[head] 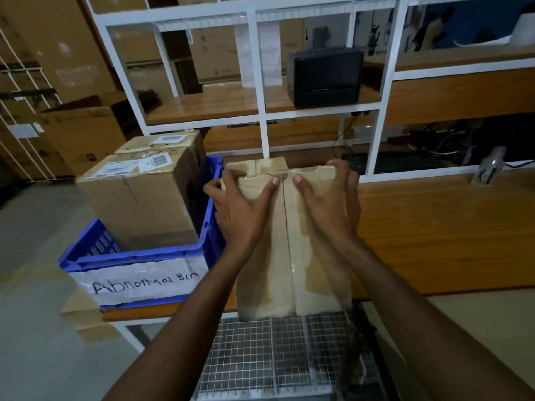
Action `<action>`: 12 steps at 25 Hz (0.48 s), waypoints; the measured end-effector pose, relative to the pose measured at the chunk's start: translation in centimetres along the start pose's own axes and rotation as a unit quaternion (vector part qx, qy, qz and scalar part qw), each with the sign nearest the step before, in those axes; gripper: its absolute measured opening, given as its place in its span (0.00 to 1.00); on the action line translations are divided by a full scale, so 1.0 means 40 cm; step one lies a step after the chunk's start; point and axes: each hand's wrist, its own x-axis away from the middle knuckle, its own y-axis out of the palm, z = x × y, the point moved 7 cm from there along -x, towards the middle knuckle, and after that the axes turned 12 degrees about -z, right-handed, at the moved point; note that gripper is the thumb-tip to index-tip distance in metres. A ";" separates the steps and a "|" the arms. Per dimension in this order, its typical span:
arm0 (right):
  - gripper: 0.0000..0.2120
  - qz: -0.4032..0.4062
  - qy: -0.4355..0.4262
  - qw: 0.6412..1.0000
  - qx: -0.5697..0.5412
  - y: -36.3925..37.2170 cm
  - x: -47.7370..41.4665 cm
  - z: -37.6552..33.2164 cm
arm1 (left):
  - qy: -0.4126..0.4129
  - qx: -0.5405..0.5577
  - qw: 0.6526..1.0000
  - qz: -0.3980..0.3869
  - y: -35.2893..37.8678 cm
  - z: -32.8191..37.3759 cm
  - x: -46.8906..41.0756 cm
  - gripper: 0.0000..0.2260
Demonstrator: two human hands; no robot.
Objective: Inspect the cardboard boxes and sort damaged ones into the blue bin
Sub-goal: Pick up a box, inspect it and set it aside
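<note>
Dim warehouse station
We see a white rack (261, 82) over a wooden desk (434, 227), a black printer (325, 78) on its shelf (217, 105), a keyboard (390, 162) lower down, and grey floor (34, 227) at left.

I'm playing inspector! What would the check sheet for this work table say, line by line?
Surface: wooden table; wire mesh below its near edge.
Job's things: taped cardboard box at the table's near edge; blue bin labelled "Abnormal Bin" on its left, holding a front box and a back box, both with labels.
Clutter: small clear object at the far right, too blurred to name.
Hands: left hand and right hand both grip the cardboard box's far top edge.
Cables: black cable hanging behind the table, near a keyboard.
Surroundings: white shelf frame, black printer, big cartons at the left.
</note>
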 end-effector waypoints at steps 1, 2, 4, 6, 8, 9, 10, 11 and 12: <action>0.35 0.012 -0.005 1.000 -0.001 -0.001 0.001 -0.002 | 0.000 -0.016 1.000 0.012 -0.002 0.003 -0.003 0.34; 0.35 0.015 -0.011 1.000 -0.002 -0.004 -0.002 0.002 | 0.006 -0.024 1.000 0.014 -0.002 0.006 -0.007 0.34; 0.33 -0.018 -0.019 1.000 -0.011 -0.005 -0.012 0.024 | 0.021 -0.011 1.000 -0.005 0.004 -0.008 -0.005 0.32; 0.30 -0.056 -0.021 0.998 -0.028 -0.003 -0.017 0.043 | 0.043 0.013 0.998 -0.033 0.011 -0.028 0.007 0.30; 0.30 -0.050 -0.028 0.997 -0.044 -0.005 -0.018 0.044 | 0.053 0.030 0.997 -0.042 0.004 -0.034 0.008 0.28; 0.32 -0.044 -0.031 0.997 -0.055 -0.005 -0.021 0.044 | 0.048 0.041 0.997 -0.045 0.002 -0.038 0.001 0.27; 0.37 -0.051 -0.026 0.996 -0.074 -0.003 -0.020 0.049 | 0.044 0.051 0.997 -0.049 0.001 -0.046 -0.004 0.28; 0.41 -0.067 -0.012 0.993 -0.100 0.004 -0.016 0.063 | 0.044 0.060 0.996 -0.056 0.001 -0.055 -0.001 0.30; 0.43 -0.086 0.007 0.989 -0.118 0.011 -0.010 0.080 | 0.050 0.073 0.994 -0.062 0.000 -0.067 0.004 0.34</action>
